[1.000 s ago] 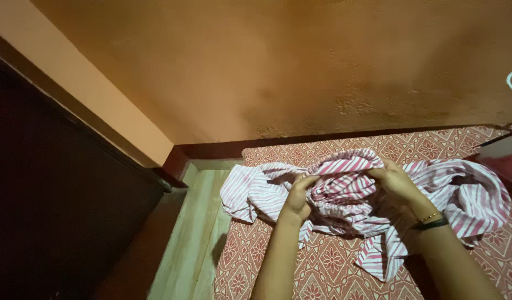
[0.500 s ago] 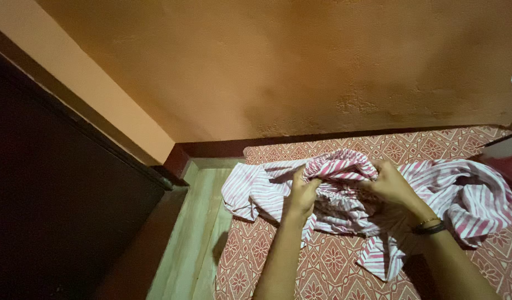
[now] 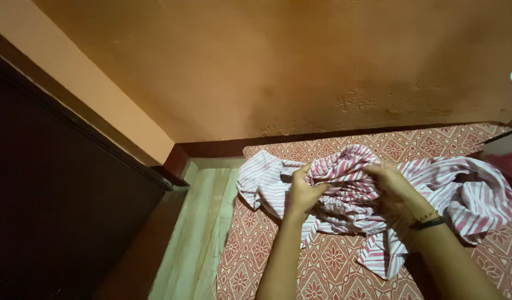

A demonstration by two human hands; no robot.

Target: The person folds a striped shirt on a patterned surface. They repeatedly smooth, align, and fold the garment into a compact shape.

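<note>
Cloth (image 3: 345,183) gathered rightward (between hands (image 3: 303,191)).

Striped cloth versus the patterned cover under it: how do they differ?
The striped cloth carries pink and white stripes; the patterned cover shows red diamond and flower motifs. The cloth is crumpled and bunched, gripped by the left hand and right hand; the cover lies flat. Both are reddish fabrics.
</note>
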